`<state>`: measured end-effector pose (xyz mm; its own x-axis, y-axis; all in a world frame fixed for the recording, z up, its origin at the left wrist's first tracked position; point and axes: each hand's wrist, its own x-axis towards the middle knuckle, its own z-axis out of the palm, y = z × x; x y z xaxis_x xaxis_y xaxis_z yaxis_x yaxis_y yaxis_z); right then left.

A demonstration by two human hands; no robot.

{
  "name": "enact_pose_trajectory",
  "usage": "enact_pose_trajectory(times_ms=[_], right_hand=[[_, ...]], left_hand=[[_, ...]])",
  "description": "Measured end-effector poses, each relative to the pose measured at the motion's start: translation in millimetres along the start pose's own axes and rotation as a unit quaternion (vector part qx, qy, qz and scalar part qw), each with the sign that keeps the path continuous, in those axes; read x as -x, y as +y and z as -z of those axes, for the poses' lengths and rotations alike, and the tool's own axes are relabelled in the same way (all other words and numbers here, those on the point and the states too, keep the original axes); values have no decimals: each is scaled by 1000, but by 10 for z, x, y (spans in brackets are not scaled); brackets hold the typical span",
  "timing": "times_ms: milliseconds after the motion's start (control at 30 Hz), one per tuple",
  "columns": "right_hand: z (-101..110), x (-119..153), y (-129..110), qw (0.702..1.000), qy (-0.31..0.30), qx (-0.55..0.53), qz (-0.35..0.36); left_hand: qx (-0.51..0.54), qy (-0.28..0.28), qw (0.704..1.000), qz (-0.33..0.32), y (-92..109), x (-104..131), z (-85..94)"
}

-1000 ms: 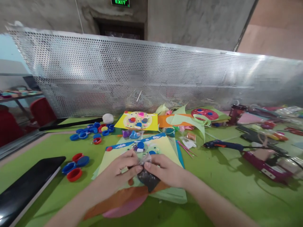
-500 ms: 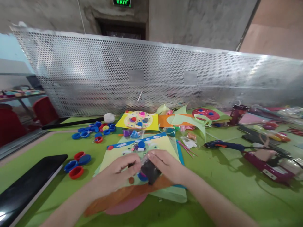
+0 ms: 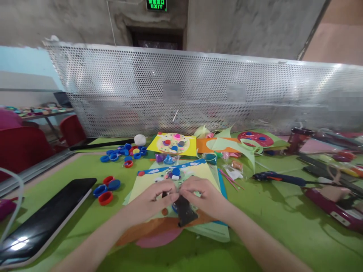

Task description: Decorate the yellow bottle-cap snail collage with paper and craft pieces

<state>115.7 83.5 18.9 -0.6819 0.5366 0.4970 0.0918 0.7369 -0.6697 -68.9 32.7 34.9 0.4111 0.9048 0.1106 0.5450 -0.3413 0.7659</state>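
Both my hands meet over a paper collage on the green table. My left hand point(image 3: 161, 196) pinches the upper edge of a small plastic packet with black contents point(image 3: 185, 213). The fingers of my right hand point(image 3: 202, 192) are pinched on the same edge, close beside the left. The packet hangs down towards me; what the black contents are, I cannot tell. Beneath lies the pale yellow collage sheet point(image 3: 144, 185) with a blue and white strip, a blue cap point(image 3: 176, 172) and small beads. Orange paper point(image 3: 133, 231) and pink paper point(image 3: 159, 238) stick out at its near edge.
Left are a black phone-like device point(image 3: 53, 215) and red and blue bottle caps point(image 3: 105, 198). Behind stand a yellow card point(image 3: 153, 146) and a perforated metal screen point(image 3: 198, 83). Right lie a dark blue glue gun point(image 3: 280, 177), a purple tool point(image 3: 331, 207) and pink sticks point(image 3: 228, 179).
The view has shifted left, so things appear further right. My fingertips have come closer together at the packet's top edge, and more of the packet shows below them.
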Motion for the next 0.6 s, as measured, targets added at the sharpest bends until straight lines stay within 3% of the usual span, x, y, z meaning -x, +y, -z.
enact_pose_trajectory(times_ms=[100, 167, 267, 333, 367, 433, 600], right_hand=[[67, -2, -26, 999, -44, 14, -16], [177, -7, -26, 996, -63, 10, -57], [379, -2, 59, 971, -95, 106, -194], [463, 16, 184, 920, -138, 223, -292], [474, 28, 258, 901, -154, 248, -322], [434, 49, 399, 864, -185, 276, -378], [152, 53, 524, 825, -218, 306, -423]], left_hand=[[-37, 14, 999, -26, 8, -12, 12], [-71, 65, 995, -34, -24, -17, 102], [-109, 257, 960, 19, -167, -8, 360], [-161, 376, 910, 69, -314, 10, 562], [-210, 393, 891, 88, -393, 23, 654], [-349, 369, 852, 125, -544, 50, 791], [-457, 340, 806, 162, -813, 48, 858]])
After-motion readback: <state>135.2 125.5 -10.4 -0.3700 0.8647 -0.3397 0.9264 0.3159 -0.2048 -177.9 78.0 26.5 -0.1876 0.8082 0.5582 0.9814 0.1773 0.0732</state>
